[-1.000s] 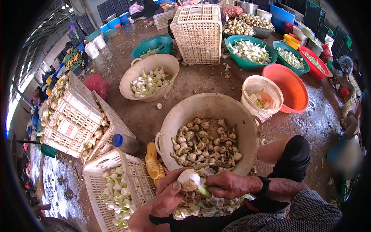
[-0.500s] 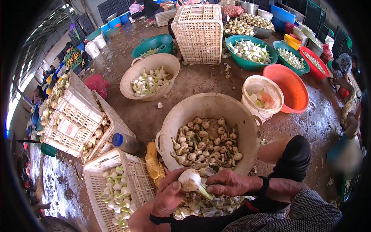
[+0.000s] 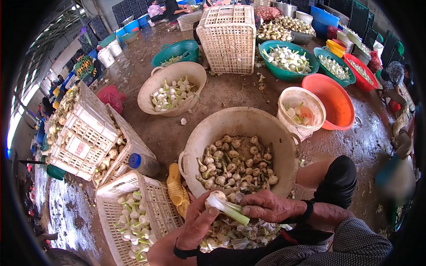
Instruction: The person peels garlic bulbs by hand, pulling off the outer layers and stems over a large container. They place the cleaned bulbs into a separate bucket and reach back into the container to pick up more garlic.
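My left hand (image 3: 197, 221) is closed round a garlic bulb (image 3: 217, 197), whose pale green stem points down to the right. My right hand (image 3: 270, 206) pinches at the stem near its end, fingers closed. Just beyond both hands is a large beige tub (image 3: 242, 116) holding many brownish, unpeeled bulbs (image 3: 235, 164). Peelings (image 3: 239, 235) lie in a heap beneath my hands. To the left, a white crate (image 3: 162, 204) holds clean white bulbs (image 3: 135, 217) with green stems.
A yellow sandal (image 3: 176, 191) and a blue-lidded jar (image 3: 144, 164) stand left of the tub. Beyond are a beige basin (image 3: 144, 91), a white bucket (image 3: 286, 99), an orange basin (image 3: 337, 106) and an upright crate (image 3: 226, 40). Other people work in the background.
The bulb has been turned in my left hand, so its stem now shows longer and lies across towards my right hand. My right hand has shifted slightly.
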Demonstrator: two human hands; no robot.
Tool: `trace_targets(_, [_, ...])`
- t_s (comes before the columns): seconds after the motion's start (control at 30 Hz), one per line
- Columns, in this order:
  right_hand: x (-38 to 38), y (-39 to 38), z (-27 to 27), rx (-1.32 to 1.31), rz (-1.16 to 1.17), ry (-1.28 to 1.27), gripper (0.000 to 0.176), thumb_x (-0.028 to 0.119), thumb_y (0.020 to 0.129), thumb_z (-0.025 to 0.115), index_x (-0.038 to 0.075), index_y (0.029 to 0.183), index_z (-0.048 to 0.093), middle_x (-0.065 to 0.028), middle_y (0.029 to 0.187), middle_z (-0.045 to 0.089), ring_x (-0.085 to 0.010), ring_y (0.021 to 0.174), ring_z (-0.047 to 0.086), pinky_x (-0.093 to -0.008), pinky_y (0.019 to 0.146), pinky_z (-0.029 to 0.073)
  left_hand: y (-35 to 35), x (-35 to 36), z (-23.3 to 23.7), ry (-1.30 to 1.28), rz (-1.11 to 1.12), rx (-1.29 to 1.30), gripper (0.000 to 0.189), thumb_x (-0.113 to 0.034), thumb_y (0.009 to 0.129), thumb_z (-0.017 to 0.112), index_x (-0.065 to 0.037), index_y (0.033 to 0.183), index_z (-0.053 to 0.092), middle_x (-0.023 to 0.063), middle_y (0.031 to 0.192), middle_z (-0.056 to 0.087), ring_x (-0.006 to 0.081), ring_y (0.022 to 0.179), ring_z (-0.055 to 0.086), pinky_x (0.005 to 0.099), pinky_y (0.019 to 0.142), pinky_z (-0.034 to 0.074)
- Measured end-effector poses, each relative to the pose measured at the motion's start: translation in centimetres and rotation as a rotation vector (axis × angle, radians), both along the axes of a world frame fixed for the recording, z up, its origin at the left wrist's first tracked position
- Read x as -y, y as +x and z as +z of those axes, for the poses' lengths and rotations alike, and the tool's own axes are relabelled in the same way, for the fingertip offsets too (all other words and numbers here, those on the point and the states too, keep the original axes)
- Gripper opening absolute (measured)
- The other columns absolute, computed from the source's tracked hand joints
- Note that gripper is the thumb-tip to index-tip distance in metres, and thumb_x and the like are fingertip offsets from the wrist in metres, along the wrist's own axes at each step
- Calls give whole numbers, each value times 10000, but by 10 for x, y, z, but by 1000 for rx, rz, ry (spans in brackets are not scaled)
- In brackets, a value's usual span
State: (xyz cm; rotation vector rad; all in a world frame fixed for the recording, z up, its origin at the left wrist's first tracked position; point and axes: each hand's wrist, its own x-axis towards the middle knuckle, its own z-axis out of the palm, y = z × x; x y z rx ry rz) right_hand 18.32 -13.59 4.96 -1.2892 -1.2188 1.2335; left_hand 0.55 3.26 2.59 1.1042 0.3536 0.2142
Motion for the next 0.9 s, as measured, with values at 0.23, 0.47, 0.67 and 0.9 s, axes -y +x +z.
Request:
trace_targets(0.23, [2, -9, -5, -104, 12, 11, 351, 318, 1022, 474, 4, 891, 560, -34, 651, 574, -118, 612, 586, -291, 564, 470, -2, 1, 6, 7, 36, -36, 676, -405, 886, 669, 61, 1324, 449, 153, 1157, 606, 222, 1055, 604, 361, 942, 484])
trace_targets(0.47, [3, -10, 2, -165, 10, 39, 304, 278, 1026, 472, 18, 891, 555, -11, 640, 569, -104, 599, 568, -280, 550, 453, -1, 1, 8, -37, 36, -33, 665, -384, 886, 666, 64, 1325, 445, 150, 1155, 607, 225, 1053, 607, 362, 953, 482])
trace_targets(0.67, [3, -10, 3, -1, 4, 98, 327, 292, 1024, 467, 1, 916, 569, -60, 689, 574, -162, 632, 581, -316, 588, 455, 0, 2, -3, -59, 35, 6, 609, -291, 868, 691, 68, 1304, 462, 164, 1145, 610, 232, 1052, 611, 370, 958, 483])
trace_targets(0.9, [0, -12, -3, 188, -49, 226, 297, 277, 1013, 481, -1, 942, 560, -134, 715, 539, -288, 658, 587, -376, 595, 452, 2, 5, -7, -66, 70, -132, 555, -343, 820, 707, 51, 1190, 580, 51, 1032, 637, 109, 907, 571, 254, 852, 457])
